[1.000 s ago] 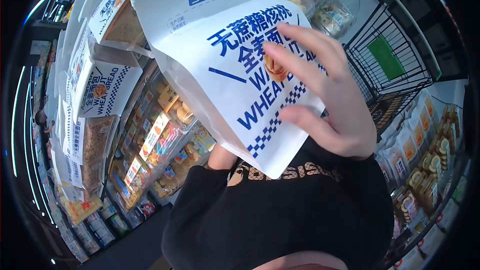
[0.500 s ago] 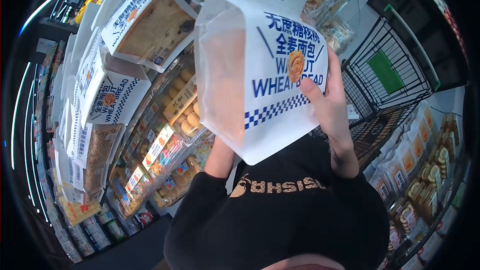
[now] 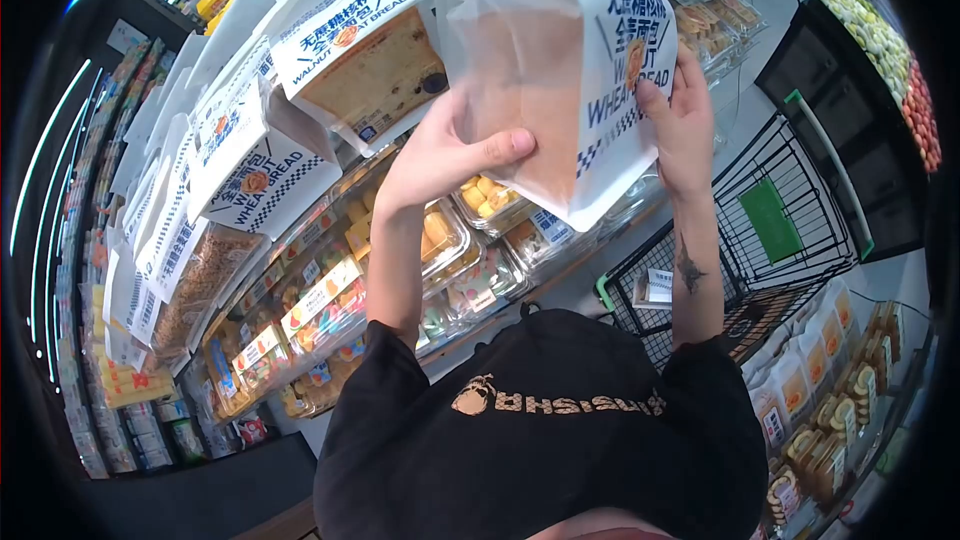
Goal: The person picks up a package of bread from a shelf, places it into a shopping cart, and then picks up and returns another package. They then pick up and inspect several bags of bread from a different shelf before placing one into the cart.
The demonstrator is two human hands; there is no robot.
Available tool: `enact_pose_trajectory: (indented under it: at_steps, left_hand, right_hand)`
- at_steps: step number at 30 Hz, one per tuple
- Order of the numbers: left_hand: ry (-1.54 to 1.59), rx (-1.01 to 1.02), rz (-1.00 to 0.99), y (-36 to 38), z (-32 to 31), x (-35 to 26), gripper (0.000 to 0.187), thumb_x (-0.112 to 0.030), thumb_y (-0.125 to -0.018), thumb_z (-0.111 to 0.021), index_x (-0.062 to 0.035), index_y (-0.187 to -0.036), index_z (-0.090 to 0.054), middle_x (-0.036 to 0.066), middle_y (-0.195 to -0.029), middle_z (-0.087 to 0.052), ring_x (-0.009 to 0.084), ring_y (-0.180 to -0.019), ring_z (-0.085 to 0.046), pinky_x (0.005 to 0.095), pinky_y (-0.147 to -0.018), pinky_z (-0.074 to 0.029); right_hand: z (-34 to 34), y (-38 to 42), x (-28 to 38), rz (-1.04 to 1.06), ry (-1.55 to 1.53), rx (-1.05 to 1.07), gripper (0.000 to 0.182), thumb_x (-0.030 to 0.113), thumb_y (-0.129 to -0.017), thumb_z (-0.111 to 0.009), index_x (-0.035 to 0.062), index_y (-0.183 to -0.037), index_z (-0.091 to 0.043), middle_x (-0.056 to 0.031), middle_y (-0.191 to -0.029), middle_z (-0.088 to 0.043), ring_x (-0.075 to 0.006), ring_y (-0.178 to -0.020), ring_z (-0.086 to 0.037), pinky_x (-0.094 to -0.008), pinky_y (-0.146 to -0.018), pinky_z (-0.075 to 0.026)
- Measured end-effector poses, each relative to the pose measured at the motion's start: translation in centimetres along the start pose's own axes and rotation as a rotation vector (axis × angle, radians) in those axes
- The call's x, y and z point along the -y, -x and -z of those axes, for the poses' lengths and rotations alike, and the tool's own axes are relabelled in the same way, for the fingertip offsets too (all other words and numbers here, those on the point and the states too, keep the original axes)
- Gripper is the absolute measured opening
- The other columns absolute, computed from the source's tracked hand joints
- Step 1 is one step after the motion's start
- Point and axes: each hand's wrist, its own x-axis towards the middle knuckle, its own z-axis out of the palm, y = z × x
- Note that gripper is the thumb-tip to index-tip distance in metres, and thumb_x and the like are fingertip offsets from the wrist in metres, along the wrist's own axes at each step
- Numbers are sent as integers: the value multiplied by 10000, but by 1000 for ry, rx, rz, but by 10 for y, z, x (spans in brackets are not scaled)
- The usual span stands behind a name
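Observation:
A white paper bag of walnut wheat bread (image 3: 625,140) with blue lettering and a clear side window is held up in front of me, tilted. My left hand (image 3: 440,155) grips its lower left, the thumb lying over the window with the brown loaf behind it. Around the printed right edge is my right hand (image 3: 685,125), thumb on the front and fingers partly hidden behind. Just left of it, similar bread bags (image 3: 350,50) stand on the shelf, one showing a loaf through its window.
Clear boxes of small pastries (image 3: 440,240) line the display below the bag. A black wire shopping cart (image 3: 820,200) with a green panel stands at right. Packaged cookies (image 3: 850,390) fill the lower right, and fruit (image 3: 875,50) is heaped at upper right.
The bread bag has moved up and away from me and turned, showing more of its window side. My left hand, hidden behind it before, now shows on its left.

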Motion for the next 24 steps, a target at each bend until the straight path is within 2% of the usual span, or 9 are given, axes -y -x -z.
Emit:
enact_pose_trajectory:
  at_steps: [5,7,11,12,15,19,21,23,24]
  left_hand:
    - [-330,-116,-105,-31,21,12,504,-107,-675,-767,50,-1073,-501,118,-958,-626,162,-871,-603,292,-781,-478]
    - [-371,-349,-127,-38,15,17,477,-53,-680,-736,53,-1075,-490,123,-973,-614,174,-900,-598,310,-787,-486]
    - [-498,-505,-465,-59,17,34,794,12,-667,-700,19,-1315,-240,192,-1127,-519,230,-997,-549,335,-843,-466]
    - [-463,-524,-358,-58,10,32,906,18,-671,-698,-15,-1370,-123,220,-1170,-472,264,-1059,-507,362,-898,-424]
    - [-711,-614,-502,-63,-6,39,910,49,-714,-666,-21,-1380,-50,193,-1202,-428,268,-1151,-446,356,-978,-353]
    - [-1162,-805,-627,-63,-23,55,804,27,-749,-635,-7,-1383,-142,201,-1303,-231,334,-1224,-291,416,-1009,-268]
    - [-1262,-785,-587,-56,-33,68,710,-35,-789,-602,4,-1369,-195,208,-1313,-161,362,-1231,-241,442,-1002,-261]
    - [-916,-601,-543,-57,-40,75,714,-115,-806,-589,15,-1371,-172,223,-1309,-170,359,-1220,-252,451,-1001,-259]
    - [-928,-569,-585,-55,-41,71,771,-118,-776,-593,12,-1381,-133,268,-1322,-160,429,-1190,-303,459,-971,-312]
  right_hand:
    - [6,-59,-10,151,194,268,616,-35,-677,-721,-8,-1211,-415,-80,-1091,-567,-141,-1001,-549,-286,-851,-473]
    - [7,-78,-19,136,225,290,624,-50,-657,-725,0,-1201,-424,-82,-1094,-568,-145,-1003,-549,-295,-852,-478]
    - [10,-103,-44,108,242,296,617,2,-665,-741,4,-1199,-432,-84,-1099,-571,-147,-1005,-549,-303,-848,-471]
    - [11,-106,-50,104,311,281,616,31,-672,-746,4,-1201,-431,-84,-1101,-571,-148,-1005,-549,-306,-849,-465]
    - [16,-108,-63,87,363,244,618,102,-692,-753,-6,-1205,-426,-97,-1103,-573,-158,-1008,-547,-321,-872,-439]
    - [20,-106,-74,148,345,171,615,114,-701,-750,-19,-1202,-420,-113,-1081,-575,-179,-1012,-544,-335,-905,-417]
    - [21,-105,-75,152,351,159,615,120,-704,-749,-23,-1201,-418,-117,-1076,-574,-185,-1013,-543,-340,-913,-412]
    - [21,-102,-80,202,329,132,624,150,-698,-760,-22,-1194,-423,-114,-1057,-581,-184,-997,-551,-338,-901,-418]
    - [20,-100,-82,198,327,131,624,150,-698,-760,-22,-1194,-423,-114,-1057,-581,-184,-997,-551,-338,-901,-418]
